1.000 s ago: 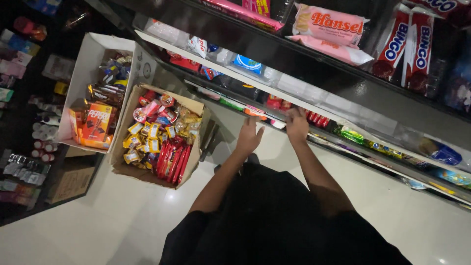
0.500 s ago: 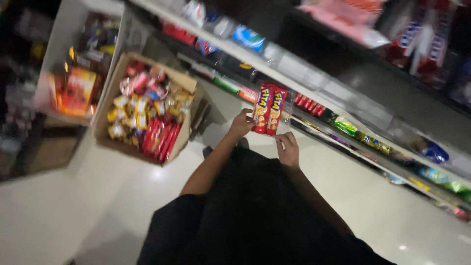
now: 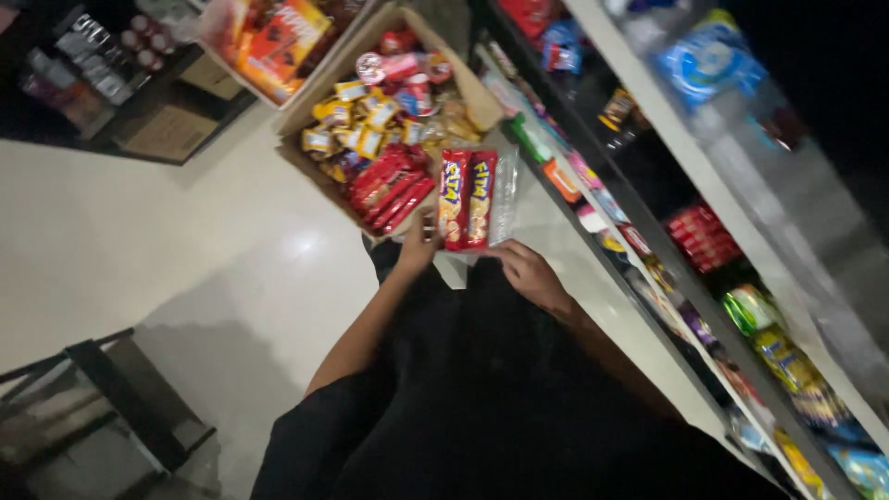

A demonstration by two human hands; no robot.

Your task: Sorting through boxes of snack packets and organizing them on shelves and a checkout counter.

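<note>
My left hand grips the lower end of a clear wrapped pack of two red biscuit rolls, held upright over the front edge of an open cardboard box. The box holds red, yellow and pink snack packets. My right hand sits just below and right of the pack, fingers curled near its clear wrapper; whether it touches the wrapper is unclear. Both forearms reach forward from my dark clothing.
Store shelves with packaged snacks and bottles run along the right. A second carton of orange packs stands beyond the box. A dark rack of small bottles is at upper left, a dark stand at lower left, on pale tiled floor.
My hands left the shelf with the red biscuit pack. The view swung left, and the pack now hangs over the cardboard box.
</note>
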